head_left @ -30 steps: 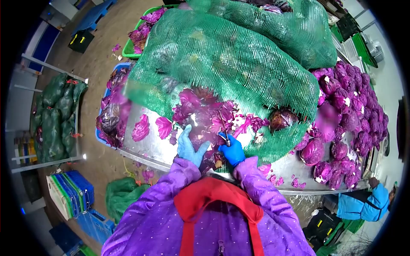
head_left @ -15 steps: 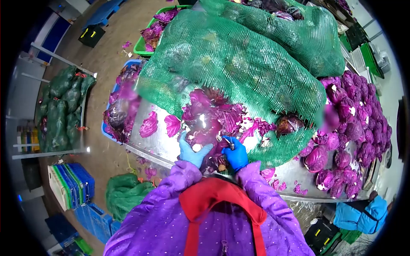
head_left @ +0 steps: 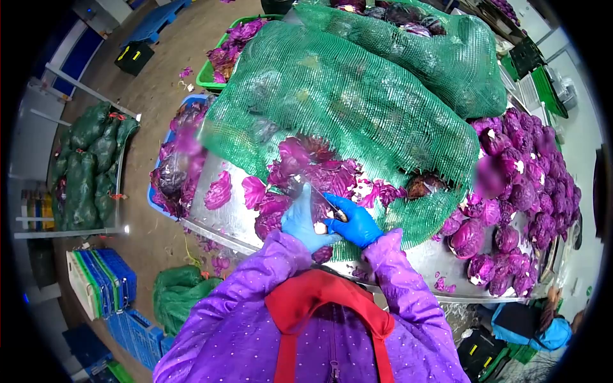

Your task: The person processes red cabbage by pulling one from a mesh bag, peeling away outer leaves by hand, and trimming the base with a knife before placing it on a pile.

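Note:
My left hand (head_left: pixel 302 222), in a pale blue glove, grips a red cabbage (head_left: pixel 271 216) at the near edge of the metal table (head_left: pixel 237 231). Its fingers point away from me and its thumb reaches right, beside a white cut stem end. Much of the cabbage is hidden under the glove. In a darker blue glove, my right hand (head_left: pixel 355 221) is closed round the handle of a knife (head_left: pixel 324 199), whose blade points up and left close to my left fingers. Loose purple leaves (head_left: pixel 332 176) lie just beyond both hands.
A large green mesh sack (head_left: pixel 357 108) of cabbages lies across the table, with a second behind it. Trimmed red cabbages (head_left: pixel 511 191) are heaped at right. A blue crate (head_left: pixel 155 199) and a green crate (head_left: pixel 205 78) hold leaves at left. A person in blue (head_left: pixel 554 334) is at lower right.
My left hand has moved right and farther over the cabbage. My right hand has turned, and the knife blade now points up-left between the hands.

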The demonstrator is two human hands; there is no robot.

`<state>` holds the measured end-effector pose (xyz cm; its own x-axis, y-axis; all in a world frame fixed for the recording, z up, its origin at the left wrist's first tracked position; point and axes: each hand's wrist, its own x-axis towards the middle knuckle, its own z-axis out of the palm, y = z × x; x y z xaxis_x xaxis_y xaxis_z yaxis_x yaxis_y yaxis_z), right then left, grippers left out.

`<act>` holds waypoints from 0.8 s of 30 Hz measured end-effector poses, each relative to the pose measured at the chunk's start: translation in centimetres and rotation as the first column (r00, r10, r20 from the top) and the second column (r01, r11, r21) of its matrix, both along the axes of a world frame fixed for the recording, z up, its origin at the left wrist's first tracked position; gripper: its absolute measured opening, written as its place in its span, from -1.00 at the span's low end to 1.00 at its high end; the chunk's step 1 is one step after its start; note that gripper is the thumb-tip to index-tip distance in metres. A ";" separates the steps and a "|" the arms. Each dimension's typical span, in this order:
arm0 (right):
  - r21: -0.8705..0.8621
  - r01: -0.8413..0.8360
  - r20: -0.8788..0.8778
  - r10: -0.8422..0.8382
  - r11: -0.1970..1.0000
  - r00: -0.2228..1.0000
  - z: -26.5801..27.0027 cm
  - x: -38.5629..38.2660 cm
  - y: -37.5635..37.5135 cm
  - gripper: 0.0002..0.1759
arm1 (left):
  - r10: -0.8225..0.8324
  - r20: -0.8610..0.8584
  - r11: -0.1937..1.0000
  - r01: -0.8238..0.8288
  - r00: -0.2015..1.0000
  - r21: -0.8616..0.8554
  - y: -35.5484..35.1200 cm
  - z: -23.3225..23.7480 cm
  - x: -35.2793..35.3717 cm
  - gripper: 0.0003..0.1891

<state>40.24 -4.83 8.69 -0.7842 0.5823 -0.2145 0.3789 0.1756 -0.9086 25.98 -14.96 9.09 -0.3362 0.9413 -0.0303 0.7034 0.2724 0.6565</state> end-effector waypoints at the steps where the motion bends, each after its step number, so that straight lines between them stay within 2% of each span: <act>1: -0.002 -0.008 -0.027 0.008 1.000 1.000 -0.1 0.0 0.1 -0.26 | 0.010 0.017 1.000 -0.010 1.000 -0.013 -0.1 -0.7 0.0 0.26; 3: -0.006 -0.005 -0.021 0.004 1.000 1.000 -0.1 0.0 -0.2 -0.25 | 0.016 0.055 0.999 -0.014 0.998 -0.041 -0.3 -2.2 0.0 0.26; 4: -0.006 0.001 0.016 -0.001 1.000 1.000 0.2 0.1 -0.3 -0.25 | 0.033 0.040 0.999 -0.032 0.999 -0.041 -0.2 -2.8 0.2 0.16; 5: -0.004 0.004 0.054 -0.004 1.000 0.999 0.4 0.2 -0.4 -0.24 | 0.030 0.024 0.998 -0.029 0.999 -0.049 -0.3 -3.2 0.3 0.14; 6: 0.125 -0.010 0.053 0.003 0.992 0.999 0.2 0.1 -0.5 -0.24 | 0.027 0.007 0.998 -0.027 1.000 -0.054 -0.2 -3.2 0.3 0.12; 9: 0.170 -0.005 0.107 -0.014 0.985 0.994 0.0 -0.2 -0.8 -0.25 | 0.018 0.009 0.999 -0.018 1.000 -0.047 0.1 -3.0 0.3 0.09; 10: 0.291 0.030 0.092 -0.059 0.956 0.994 0.0 -0.3 -1.0 -0.26 | 0.015 0.001 0.999 -0.015 1.000 -0.051 0.2 -3.1 0.3 0.08; 13: -0.016 0.246 0.245 -0.235 0.969 0.941 -1.0 0.4 1.0 -0.32 | -0.013 0.039 1.000 0.014 0.999 -0.012 0.1 -2.4 0.3 0.08; 14: 0.024 0.367 0.112 -0.367 0.930 0.923 -3.3 1.2 1.3 -0.38 | -0.034 0.068 0.999 0.034 0.997 0.008 -0.2 -2.5 -0.2 0.09; 15: -0.020 0.393 0.140 -0.386 0.920 0.912 -5.5 2.2 2.0 -0.49 | -0.055 0.100 0.998 0.054 0.993 0.017 -0.8 -2.6 -0.7 0.10; 17: -0.108 0.444 0.162 -0.425 0.890 0.891 -5.6 2.0 2.4 -0.57 | -0.104 0.179 0.990 0.084 0.978 0.114 -1.8 -3.0 -1.8 0.11; 20: -0.296 0.471 0.251 -0.408 0.831 0.878 -3.6 1.7 2.3 -0.64 | -0.105 0.429 0.994 0.102 0.897 0.031 -2.8 -2.2 -4.1 0.14; 21: -0.309 0.466 0.174 -0.432 0.829 0.885 -3.3 1.5 1.7 -0.64 | -0.111 0.514 0.992 0.062 0.851 0.111 -3.2 -2.0 -4.3 0.13; 23: -0.414 0.494 0.081 -0.510 0.765 0.856 -2.1 1.4 0.5 -0.61 | -0.113 0.539 0.994 0.095 0.835 0.062 -4.3 -1.3 -4.9 0.11; 24: -0.398 0.462 0.031 -0.492 0.792 0.870 -0.5 1.0 0.3 -0.60 | -0.153 0.406 0.987 0.162 0.901 0.012 -4.2 -0.5 -5.2 0.09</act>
